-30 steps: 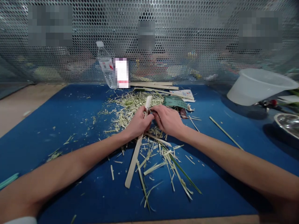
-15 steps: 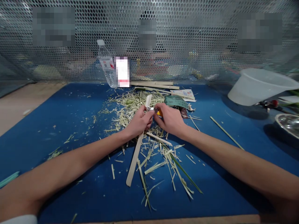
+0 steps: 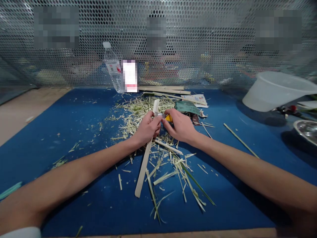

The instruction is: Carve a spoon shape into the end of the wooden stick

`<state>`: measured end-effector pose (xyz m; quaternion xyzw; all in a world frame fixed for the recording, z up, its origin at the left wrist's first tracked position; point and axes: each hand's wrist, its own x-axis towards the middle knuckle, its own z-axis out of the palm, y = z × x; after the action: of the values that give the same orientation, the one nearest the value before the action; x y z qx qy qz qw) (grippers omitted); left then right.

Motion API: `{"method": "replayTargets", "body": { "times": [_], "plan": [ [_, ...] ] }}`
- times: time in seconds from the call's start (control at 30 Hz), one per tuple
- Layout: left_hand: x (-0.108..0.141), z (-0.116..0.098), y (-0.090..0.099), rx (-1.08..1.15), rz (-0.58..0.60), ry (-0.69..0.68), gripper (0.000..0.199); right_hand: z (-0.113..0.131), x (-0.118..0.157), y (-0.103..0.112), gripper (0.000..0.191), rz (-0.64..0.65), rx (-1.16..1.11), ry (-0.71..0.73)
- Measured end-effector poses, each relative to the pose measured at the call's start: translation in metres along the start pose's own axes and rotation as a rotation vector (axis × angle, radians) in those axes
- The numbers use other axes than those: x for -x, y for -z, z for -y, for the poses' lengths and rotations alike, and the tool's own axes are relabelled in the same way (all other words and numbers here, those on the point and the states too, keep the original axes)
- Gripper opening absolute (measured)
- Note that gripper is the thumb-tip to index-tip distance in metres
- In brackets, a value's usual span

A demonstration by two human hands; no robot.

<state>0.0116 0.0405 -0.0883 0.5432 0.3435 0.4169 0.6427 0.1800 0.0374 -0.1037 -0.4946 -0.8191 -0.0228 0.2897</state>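
My left hand (image 3: 146, 130) is closed around a long, flat, pale bamboo strip (image 3: 144, 168), which slants from beyond my fingers down toward the near side of the mat. In my right hand (image 3: 182, 126) is a small knife (image 3: 168, 118) with a yellow handle, mostly covered by my fingers. Its grey metal blade lies against the strip's edge, right by my left thumb. Both hands nearly touch. Beneath and beyond them spreads a heap of thin shavings (image 3: 131, 122), with loose slivers (image 3: 164, 178) scattered on the near side.
A blue mat (image 3: 81, 195) covers the table. A plastic bottle (image 3: 112, 67) leans against the perforated metal screen (image 3: 198, 36) beside a blurred phone (image 3: 130, 76). More strips (image 3: 163, 89) lie behind the heap, near a green wrapper (image 3: 187, 107). Rightward are a white tub (image 3: 269, 94) and metal bowl (image 3: 307, 132).
The knife and right hand have shifted very slightly, and more of the yellow handle shows. The strip's near end has moved a little to the right. Both holds are unchanged.
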Motion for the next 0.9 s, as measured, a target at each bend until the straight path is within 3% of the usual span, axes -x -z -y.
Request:
{"method": "replayTargets", "body": {
  "times": [0.2, 0.33, 0.5, 0.67, 0.77, 0.9],
  "plan": [
    [0.0, -0.001, -0.0011, 0.009, -0.004, -0.005, 0.022, -0.0002, 0.0016, -0.0003, 0.037, -0.014, -0.007, -0.014],
    [0.0006, -0.0005, 0.0003, -0.006, 0.021, -0.044, 0.025, -0.0005, 0.0012, -0.001, 0.031, -0.054, 0.021, -0.096],
    [-0.0003, 0.0018, 0.0026, -0.069, 0.023, -0.056, 0.029, -0.0017, 0.0003, 0.0006, 0.035, 0.042, 0.03, -0.156],
    [0.0022, -0.0018, 0.0013, -0.148, 0.072, -0.054, 0.031, -0.0024, 0.0022, 0.004, 0.058, 0.057, -0.03, -0.045],
    [0.0041, -0.0043, 0.0015, -0.16, 0.123, -0.043, 0.042, -0.0036, 0.004, 0.0039, 0.059, 0.044, -0.027, 0.049],
    [0.0025, -0.0044, 0.0038, -0.033, 0.179, 0.012, 0.052, -0.0054, 0.0051, 0.0017, 0.062, 0.026, -0.004, 0.054]
  ]
}}
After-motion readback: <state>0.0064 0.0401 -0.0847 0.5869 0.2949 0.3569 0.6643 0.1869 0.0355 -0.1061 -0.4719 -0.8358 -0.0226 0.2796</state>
